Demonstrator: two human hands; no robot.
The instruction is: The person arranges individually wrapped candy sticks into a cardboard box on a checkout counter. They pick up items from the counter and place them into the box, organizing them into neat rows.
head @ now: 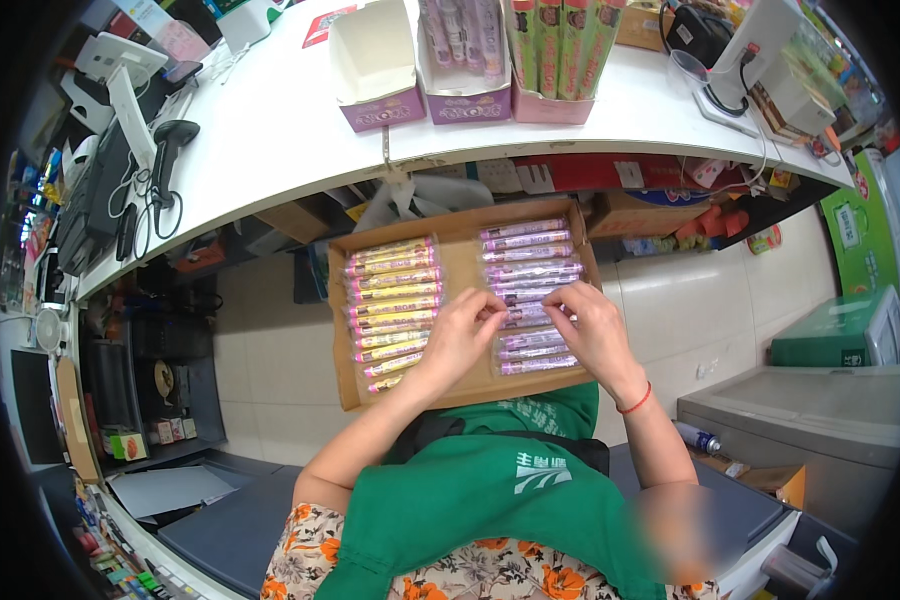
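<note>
A shallow cardboard tray (461, 281) sits in front of my body, below the counter edge. Yellow tube-shaped packets with pink ends (395, 307) fill its left side in a column. Purple tube-shaped packets (534, 270) in clear wrapping form a second column on the right. My left hand (465, 326) pinches the left end of one purple packet (525, 316) within this column. At its right end, my right hand (589, 326) has thumb and fingertips closed on it. Whether the packet is lifted off the tray, I cannot tell.
On the white counter (270, 142) stand an open box (381, 112), a box of purple tubes (471, 109) and a box of green tubes (553, 111). A barcode scanner (166, 161) is at left. A grey cabinet (795, 412) and green box (825, 334) stand right.
</note>
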